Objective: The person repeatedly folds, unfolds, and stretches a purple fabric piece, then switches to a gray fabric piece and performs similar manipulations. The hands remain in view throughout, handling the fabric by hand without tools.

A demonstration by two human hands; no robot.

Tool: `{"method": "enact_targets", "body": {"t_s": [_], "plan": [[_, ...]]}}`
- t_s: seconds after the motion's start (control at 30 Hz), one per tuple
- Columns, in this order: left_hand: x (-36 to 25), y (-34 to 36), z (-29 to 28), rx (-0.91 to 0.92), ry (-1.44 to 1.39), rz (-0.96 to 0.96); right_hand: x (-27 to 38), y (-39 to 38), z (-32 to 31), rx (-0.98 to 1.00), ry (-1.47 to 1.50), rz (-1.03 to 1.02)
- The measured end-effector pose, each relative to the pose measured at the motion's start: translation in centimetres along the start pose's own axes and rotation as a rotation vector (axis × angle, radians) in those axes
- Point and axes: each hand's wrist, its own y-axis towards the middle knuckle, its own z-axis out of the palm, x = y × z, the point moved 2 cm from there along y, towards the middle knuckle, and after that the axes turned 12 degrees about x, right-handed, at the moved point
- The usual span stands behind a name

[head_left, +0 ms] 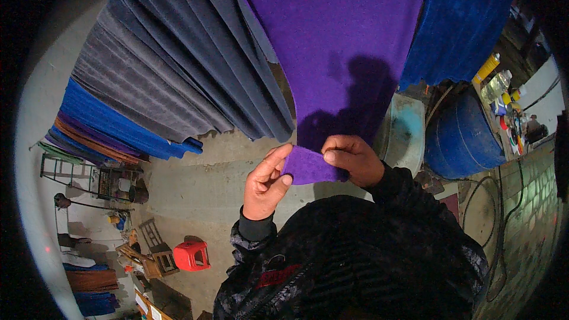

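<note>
- The top of the purple cloth (338,53) is cut off by the upper edge of the view, so what it hangs from cannot be seen.
- The lower corner of the cloth is partly hidden behind the right hand's fingers (344,145); the palm sides of both hands are turned away and cannot be made out.
- The rim of the view is dark, and the small things on the bench (510,112) at far right are too small to be told apart.
- The cloth's bottom edge is pinched between the two hands: its left end is held between the thumb and forefinger of the left hand (268,181), its right end is gripped under the curled fingers of the right hand (354,159).
- The folded strip of cloth lies stretched between both sets of fingertips, touching them.
- Both hands are raised before the chest, close together, the forearms in dark sleeves bent upward.
- Grey cloths (178,65) hang beyond the left fingers, a blue cloth (462,18) beyond the right ones.
- A blue barrel (462,136) stands right of the right hand; a red stool (191,255) lies well below the left.
</note>
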Motion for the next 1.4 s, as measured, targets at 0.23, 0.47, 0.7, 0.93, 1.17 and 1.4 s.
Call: {"method": "enact_targets", "body": {"t_s": [0.23,0.47,0.7,0.93,1.17,1.4], "plan": [[0.4,0.1,-0.3,-0.011,-0.051,0.004,-0.5,0.0,-0.3,0.010,0.188,0.028],[0.7,0.1,-0.3,-0.038,-0.127,0.012,-0.8,0.0,-0.5,0.034,0.275,0.010],[1.1,0.4,-0.3,-0.032,-0.252,0.035,-1.0,0.0,-0.8,0.042,0.296,0.005],[1.6,0.6,-0.3,-0.009,-0.348,0.073,-0.9,0.1,-0.9,0.040,0.262,-0.003],[1.5,0.4,-0.3,-0.049,-0.457,0.024,-0.8,0.2,-0.7,0.045,0.260,-0.011],[1.5,0.8,0.1,-0.018,-0.547,0.073,-0.8,0.3,-0.5,0.043,0.232,0.009]]}}
